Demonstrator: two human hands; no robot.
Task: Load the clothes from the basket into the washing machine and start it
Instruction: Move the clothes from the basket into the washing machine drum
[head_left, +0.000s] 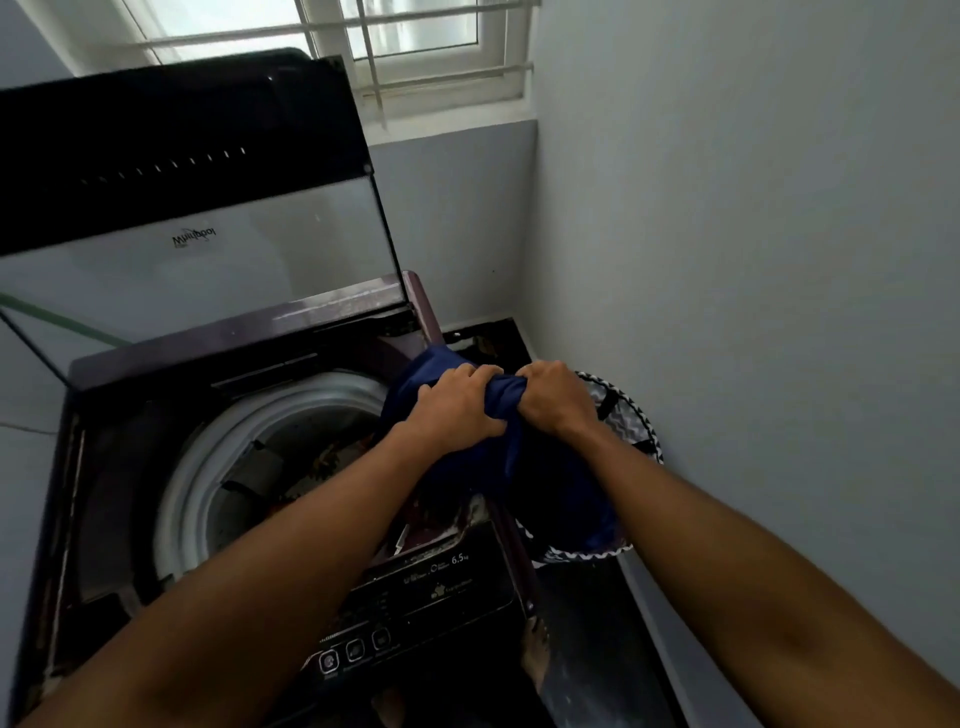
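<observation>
**Both hands bunching a navy garment at the washer's right rim**

Clearances. The washing machine (260, 467) fills the left and centre of the view; its glass lid (197, 249) stands raised toward 11 o'clock, leaving the drum opening (280, 447) uncovered. The grey wall (753, 260) closes in at 3 o'clock, and the basket (631, 415) sits in the narrow strip of dark floor (587, 623) between the machine's right side and that wall. A barred window (415, 47) is at 12 o'clock. The control panel (421, 603) runs along the near edge at 6 o'clock; a bare foot (535, 654) stands just beside its right corner.

Garment. The dark blue cloth (498, 457) is gathered into a thick bunch, folds hanging down, over the machine's right rim and the basket's left edge, at about 3 o'clock from the drum. Other laundry already lies inside the drum, too dim to identify.

Hands. The left hand (457, 405) has fingers curled tight round the top of the bunch. The right hand (556, 397) grips the same bunch, knuckles nearly touching the left. Both forearms reach in from 6 o'clock.
</observation>
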